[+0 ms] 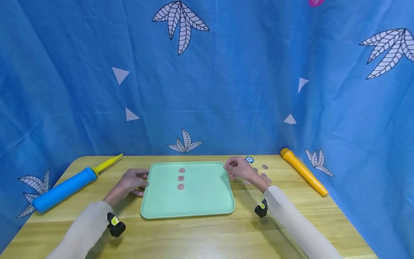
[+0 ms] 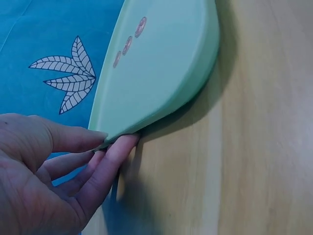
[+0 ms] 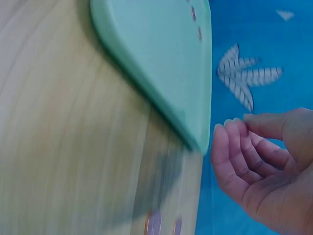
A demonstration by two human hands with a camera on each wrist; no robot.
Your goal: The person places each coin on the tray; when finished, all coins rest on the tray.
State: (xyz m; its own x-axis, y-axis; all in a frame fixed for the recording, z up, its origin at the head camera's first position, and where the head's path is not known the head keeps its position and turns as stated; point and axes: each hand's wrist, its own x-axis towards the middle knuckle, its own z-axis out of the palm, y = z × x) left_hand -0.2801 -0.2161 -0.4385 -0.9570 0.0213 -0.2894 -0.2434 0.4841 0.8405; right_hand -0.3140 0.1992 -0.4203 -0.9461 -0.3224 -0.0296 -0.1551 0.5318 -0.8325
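Note:
My left hand [image 1: 133, 181] grips the left rim of a pale green tray [image 1: 207, 205], thumb on top and fingers beneath, as the left wrist view shows. On the tray, left of its middle, three copper-coloured coins [image 1: 180, 186] lie in a row running front to back. My right hand [image 1: 238, 167] is at the tray's back right corner, fingers loosely curled and thumb near the fingertips. Nothing shows between those fingers in the right wrist view. Several more coins [image 1: 265, 167] lie loose on the table behind and right of this hand.
A blue-and-white poker chip [image 1: 249, 159] lies at the table's back edge. An orange microphone [image 1: 304, 172] is at the right edge; a blue hand pump [image 1: 64, 189] with a yellow nozzle lies at the left. A blue patterned curtain [image 1: 207, 90] hangs behind the wooden table [image 1: 181, 237].

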